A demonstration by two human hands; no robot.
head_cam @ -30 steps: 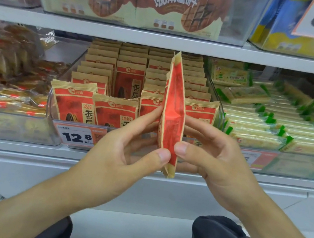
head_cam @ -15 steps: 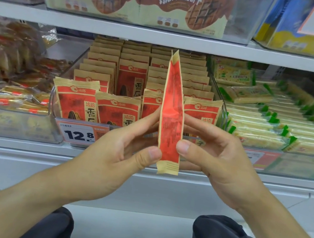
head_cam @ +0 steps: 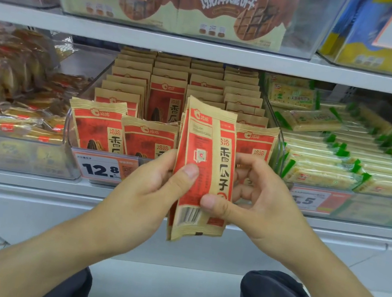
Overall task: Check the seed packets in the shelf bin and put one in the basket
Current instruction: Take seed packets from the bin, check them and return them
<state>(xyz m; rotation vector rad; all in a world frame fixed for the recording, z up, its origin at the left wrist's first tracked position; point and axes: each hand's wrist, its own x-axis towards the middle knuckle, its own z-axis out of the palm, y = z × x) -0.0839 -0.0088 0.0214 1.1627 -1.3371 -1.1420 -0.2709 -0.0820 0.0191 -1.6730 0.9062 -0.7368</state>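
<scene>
Both your left hand (head_cam: 154, 188) and right hand (head_cam: 253, 205) are pinching one seed packet (head_cam: 202, 173), now turning its back toward you from edge-on, so checking is continuing.

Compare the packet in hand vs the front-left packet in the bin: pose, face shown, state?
The held packet is out of the bin, pinched by the left hand and right hand; the front-left packet stands in the clear bin, untouched. The held packet shows its barcode and seam; the front-left packet shows its front. Both share red-and-kraft print.
</scene>
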